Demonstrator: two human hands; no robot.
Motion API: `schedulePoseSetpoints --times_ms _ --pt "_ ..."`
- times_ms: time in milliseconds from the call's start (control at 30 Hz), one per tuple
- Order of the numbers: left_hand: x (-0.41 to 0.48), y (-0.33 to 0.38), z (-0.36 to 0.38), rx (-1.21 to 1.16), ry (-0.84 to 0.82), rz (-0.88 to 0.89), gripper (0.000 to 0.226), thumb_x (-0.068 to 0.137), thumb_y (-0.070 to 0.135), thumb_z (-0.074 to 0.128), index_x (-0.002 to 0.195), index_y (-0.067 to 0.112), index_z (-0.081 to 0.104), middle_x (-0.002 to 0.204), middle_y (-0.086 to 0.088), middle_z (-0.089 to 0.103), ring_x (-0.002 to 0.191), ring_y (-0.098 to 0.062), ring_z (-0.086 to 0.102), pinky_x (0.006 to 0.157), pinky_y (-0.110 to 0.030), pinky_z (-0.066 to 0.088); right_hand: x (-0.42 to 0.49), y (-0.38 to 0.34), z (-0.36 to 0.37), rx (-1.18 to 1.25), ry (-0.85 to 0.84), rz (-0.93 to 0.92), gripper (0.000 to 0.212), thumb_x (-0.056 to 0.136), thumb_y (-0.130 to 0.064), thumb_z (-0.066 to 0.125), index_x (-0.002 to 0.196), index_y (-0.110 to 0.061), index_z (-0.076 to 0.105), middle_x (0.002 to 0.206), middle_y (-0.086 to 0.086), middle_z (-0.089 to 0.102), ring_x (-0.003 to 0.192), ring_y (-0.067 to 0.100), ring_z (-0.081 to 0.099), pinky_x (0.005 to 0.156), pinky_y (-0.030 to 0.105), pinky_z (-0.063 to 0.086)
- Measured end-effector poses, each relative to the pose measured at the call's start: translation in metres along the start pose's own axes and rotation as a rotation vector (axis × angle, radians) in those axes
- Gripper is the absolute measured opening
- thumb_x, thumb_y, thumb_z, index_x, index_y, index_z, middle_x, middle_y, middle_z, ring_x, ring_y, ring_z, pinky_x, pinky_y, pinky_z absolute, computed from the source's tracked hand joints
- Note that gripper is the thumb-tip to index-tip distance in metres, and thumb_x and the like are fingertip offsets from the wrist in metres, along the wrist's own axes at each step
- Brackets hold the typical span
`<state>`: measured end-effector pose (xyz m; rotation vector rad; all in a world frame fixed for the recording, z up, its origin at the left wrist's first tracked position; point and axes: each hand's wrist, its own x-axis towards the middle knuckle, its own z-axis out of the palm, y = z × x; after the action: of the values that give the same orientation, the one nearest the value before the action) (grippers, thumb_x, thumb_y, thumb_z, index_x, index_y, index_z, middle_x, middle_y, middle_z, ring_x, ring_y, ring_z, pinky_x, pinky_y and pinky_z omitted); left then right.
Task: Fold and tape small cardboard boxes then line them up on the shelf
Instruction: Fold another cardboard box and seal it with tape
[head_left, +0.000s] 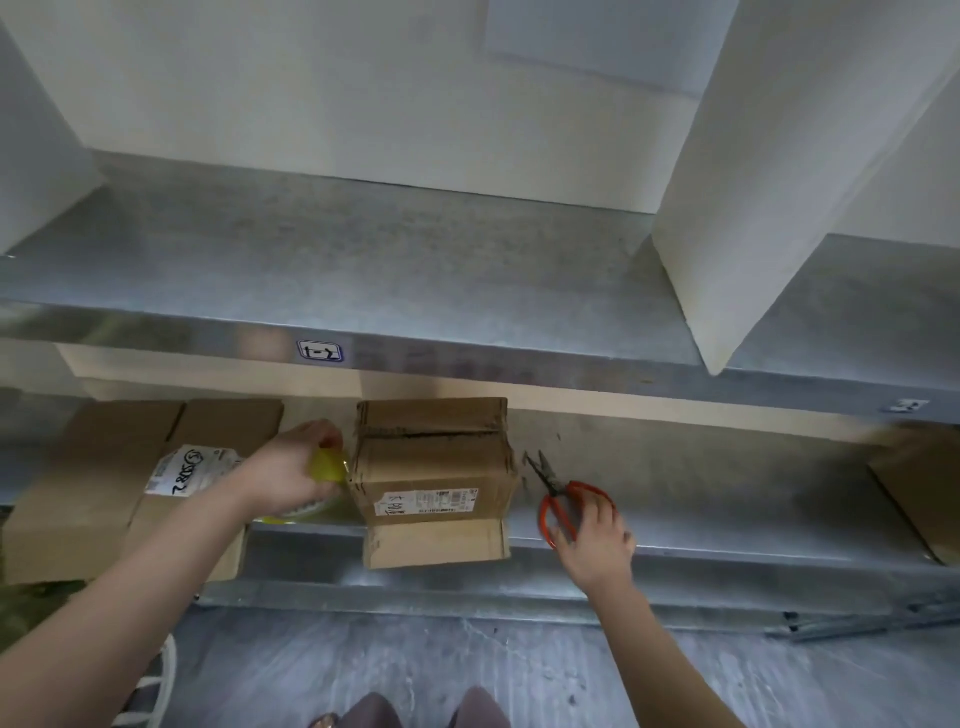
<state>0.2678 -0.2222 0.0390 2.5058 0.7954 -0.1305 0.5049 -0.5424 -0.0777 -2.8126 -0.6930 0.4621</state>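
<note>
Lower shelf (701, 493), middle: one small cardboard box (436, 467) stands at the front edge. Its top flaps are closed, a dark seam runs across them, and one printed shipping label (426, 503) sits on the near face.

Left hand (291, 467): fingers and thumb are curled round one yellowish tape roll (327, 465), which is held against the box's left side.

Right hand (597, 540): the fingers lie bent over the red handle loops of one pair of scissors (550, 480). The scissors rest on the shelf just to the right of the box, not touching it, with the blades slightly parted and pointing away from the person.

Left of the tape roll: at least two more cardboard boxes (88, 467) sit close together, one bearing a white label with handwriting. Blur prevents a firmer count.

Far right: one further piece of cardboard (914, 483), cut off by the frame edge — whether it is a folded box cannot be told.

Upper shelf (363, 260): bare metal, with one small tag (320, 352) on its front lip. One white upright panel (727, 234) stands on it at the right.

Bottom of view: two shoe tips (374, 712) on a grey floor.
</note>
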Motion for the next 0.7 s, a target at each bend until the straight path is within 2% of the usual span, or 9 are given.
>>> schedulePoseSetpoints --times_ms 167,267,367,467,600,700 --pt "-0.001 -0.002 0.001 -0.014 0.003 -0.003 0.051 0.072 0.031 0.08 0.113 0.022 0.051 0.111 0.001 0.055 0.094 -0.018 0.054 0.075 -0.026 0.041 -0.024 -0.009 -0.01 0.008 0.145 -0.15 0.057 0.096 -0.051 0.043 0.148 -0.031 0.032 0.154 -0.007 0.033 0.143 0.017 0.025 0.113 0.042 0.022" --pt "-0.002 -0.005 -0.001 -0.026 -0.015 0.009 0.05 0.073 0.032 0.079 0.112 0.024 0.05 0.111 0.002 0.055 0.096 -0.018 0.054 0.078 -0.028 0.044 -0.05 -0.028 -0.022 0.051 0.246 -0.258 0.054 0.098 -0.051 0.04 0.146 -0.029 0.039 0.152 -0.004 0.038 0.142 0.018 0.029 0.115 0.043 0.023" --pt "-0.002 -0.009 -0.003 -0.032 -0.02 0.049 0.049 0.073 0.033 0.079 0.111 0.027 0.049 0.112 0.003 0.054 0.097 -0.015 0.052 0.076 -0.026 0.039 -0.075 -0.06 -0.033 0.1 0.307 -0.341 0.057 0.096 -0.054 0.038 0.147 -0.029 0.037 0.151 -0.002 0.039 0.141 0.02 0.031 0.115 0.042 0.022" --pt "0.0 -0.015 -0.008 -0.04 -0.042 0.094 0.05 0.074 0.034 0.079 0.114 0.025 0.05 0.113 0.004 0.054 0.098 -0.014 0.051 0.076 -0.024 0.038 -0.083 -0.103 -0.041 0.124 0.365 -0.374 0.057 0.095 -0.056 0.043 0.146 -0.031 0.038 0.151 -0.001 0.039 0.141 0.022 0.033 0.113 0.044 0.027" --pt "0.001 -0.025 -0.014 -0.055 -0.075 0.149 0.054 0.074 0.037 0.08 0.118 0.025 0.051 0.115 0.005 0.054 0.1 -0.014 0.051 0.077 -0.023 0.038 -0.066 -0.148 -0.047 0.077 0.26 -0.287 0.068 0.091 -0.069 0.036 0.151 -0.041 0.023 0.16 -0.004 0.022 0.149 0.022 0.014 0.118 0.046 0.023" --pt "0.001 -0.04 -0.021 -0.055 -0.125 0.199 0.053 0.074 0.04 0.079 0.117 0.027 0.051 0.115 0.007 0.054 0.099 -0.013 0.051 0.077 -0.022 0.037 -0.051 -0.16 -0.044 0.097 0.177 -0.239 0.071 0.086 -0.076 0.03 0.15 -0.051 0.013 0.163 -0.009 0.009 0.149 0.024 0.012 0.118 0.049 0.025"
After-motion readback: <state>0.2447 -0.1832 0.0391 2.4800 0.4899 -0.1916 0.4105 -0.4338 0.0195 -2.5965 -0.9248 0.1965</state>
